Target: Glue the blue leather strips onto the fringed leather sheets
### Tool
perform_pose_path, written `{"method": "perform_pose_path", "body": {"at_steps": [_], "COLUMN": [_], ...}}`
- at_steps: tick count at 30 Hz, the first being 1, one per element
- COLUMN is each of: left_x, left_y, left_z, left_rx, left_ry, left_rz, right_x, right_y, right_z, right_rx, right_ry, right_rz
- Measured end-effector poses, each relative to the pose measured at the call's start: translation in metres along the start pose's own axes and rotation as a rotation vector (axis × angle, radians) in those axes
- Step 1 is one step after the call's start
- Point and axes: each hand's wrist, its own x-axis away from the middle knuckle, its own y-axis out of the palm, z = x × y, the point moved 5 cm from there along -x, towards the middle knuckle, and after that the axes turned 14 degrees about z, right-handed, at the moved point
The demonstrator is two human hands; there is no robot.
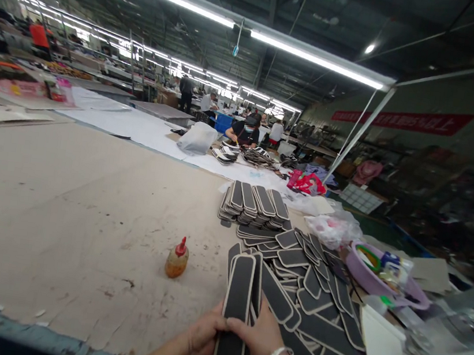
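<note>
Between my two hands stands a bundle of long black strips (238,294) with pale edges and rounded ends. My left hand (205,332) grips its left side. The fingers of my right hand (262,333), with a bracelet at the wrist, wrap round its right side, the thumb across the front strip. Loose black pieces (314,301) lie in a spread heap to the right. Behind them sit neat stacks of similar black pieces (255,203). A small bottle (177,260) with a red tip and amber liquid stands to the left of the bundle.
Brown paper covers the table (62,207). At the right are a purple basin (366,276) with small items and plastic bags (335,228). Across the table a person in black (245,132) sits by piled pieces. A white bag (197,138) lies nearby. A slanted metal post (358,135) rises at the right.
</note>
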Motion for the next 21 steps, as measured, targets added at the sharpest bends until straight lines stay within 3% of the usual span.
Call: {"method": "perform_pose_path", "body": {"at_steps": [2,4,6,9,14,16,18,20,21], "left_x": [-0.012,-0.027,-0.038,-0.043,-0.035,-0.031,-0.029,-0.027,-0.027], "left_y": [-0.002,-0.012,-0.024,-0.038,-0.046,-0.05,-0.058,-0.062,-0.058], "left_z": [0.006,0.017,0.027,0.033,0.024,0.019,0.013,0.007,0.006], "left_rx": [-0.051,-0.168,-0.238,-0.253,-0.23,-0.16,-0.094,-0.064,-0.064], "left_ry": [-0.016,0.043,0.13,0.234,0.305,0.361,0.399,0.368,0.342], "left_rz": [0.041,0.214,0.383,0.488,0.435,0.434,0.509,0.62,0.62], "right_x": [-0.006,-0.013,-0.019,-0.024,-0.022,-0.022,-0.024,-0.026,-0.026], "right_y": [-0.009,-0.012,-0.006,0.017,0.044,0.044,0.038,0.028,0.021], "right_z": [-0.017,-0.025,-0.02,0.005,0.032,0.033,0.032,0.027,0.023], "right_rx": [0.306,0.609,0.735,0.795,0.812,0.786,0.737,0.659,0.603], "right_ry": [-0.102,-0.159,-0.153,-0.087,-0.095,-0.112,-0.11,-0.102,-0.101], "right_rz": [-0.015,-0.033,-0.065,-0.138,-0.127,-0.106,-0.08,-0.037,-0.01]}}
